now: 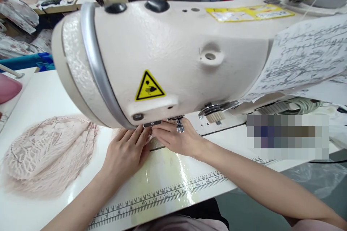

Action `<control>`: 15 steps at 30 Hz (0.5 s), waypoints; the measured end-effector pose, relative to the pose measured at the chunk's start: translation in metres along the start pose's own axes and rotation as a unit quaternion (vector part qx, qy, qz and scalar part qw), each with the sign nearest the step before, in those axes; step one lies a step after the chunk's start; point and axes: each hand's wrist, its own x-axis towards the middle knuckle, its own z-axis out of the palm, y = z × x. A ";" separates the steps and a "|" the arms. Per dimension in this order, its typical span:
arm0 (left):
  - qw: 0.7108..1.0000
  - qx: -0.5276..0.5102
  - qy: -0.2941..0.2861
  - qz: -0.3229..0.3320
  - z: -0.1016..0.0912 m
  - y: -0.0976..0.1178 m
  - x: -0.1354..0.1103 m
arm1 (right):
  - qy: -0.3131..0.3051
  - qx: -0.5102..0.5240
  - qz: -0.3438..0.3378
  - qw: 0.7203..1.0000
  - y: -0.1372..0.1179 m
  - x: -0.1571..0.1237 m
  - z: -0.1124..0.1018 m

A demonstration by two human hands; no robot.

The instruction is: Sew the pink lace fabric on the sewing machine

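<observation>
A cream industrial sewing machine (168,57) fills the upper middle of the head view; its head hides the needle area. Under it, my left hand (126,151) lies flat on the white table (43,94), fingers together and pointing toward the presser foot (179,124). My right hand (176,139) meets it from the right, fingertips pressing something small and pale at the foot. What lies under the fingers is mostly hidden. A stack of pink lace pieces (48,155) rests to the left of my left hand.
A ruler strip (162,196) runs along the table's front edge. Printed lace fabric (306,61) drapes over the machine's right side, with a grey cable (295,106) below it. A pink object (8,88) sits at far left. Cluttered benches stand behind.
</observation>
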 end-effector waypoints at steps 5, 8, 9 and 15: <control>1.000 0.009 0.003 0.004 0.000 0.001 0.001 | -0.011 -0.004 -0.016 1.000 0.007 0.001 0.000; 1.000 0.012 0.002 0.006 0.000 0.002 0.002 | -0.004 -0.002 -0.030 1.000 0.011 0.002 0.002; 1.000 0.013 0.001 0.006 0.000 0.002 0.002 | -0.004 -0.004 -0.028 1.000 0.012 0.002 0.002; 1.000 0.018 -0.007 0.005 0.000 0.003 0.003 | -0.029 0.023 0.009 0.999 0.015 0.003 0.000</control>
